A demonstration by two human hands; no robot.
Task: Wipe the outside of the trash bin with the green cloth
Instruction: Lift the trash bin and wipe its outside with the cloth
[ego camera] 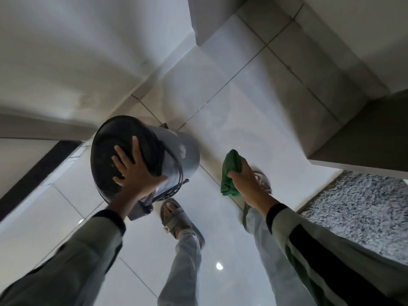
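A round grey trash bin (178,155) with a dark lid (106,155) stands on the tiled floor near a white wall, tilted toward me. My left hand (134,173) lies flat on the lid with fingers spread, pressing on it. To the right of the bin, apart from it, my right hand (247,180) grips a bunched green cloth (230,171) held in the air above the floor.
My two feet in grey sandals (176,217) stand just below the bin. A shaggy grey rug (357,208) lies at the right. White walls close in at left and top; a grey ledge (364,138) juts out at the right.
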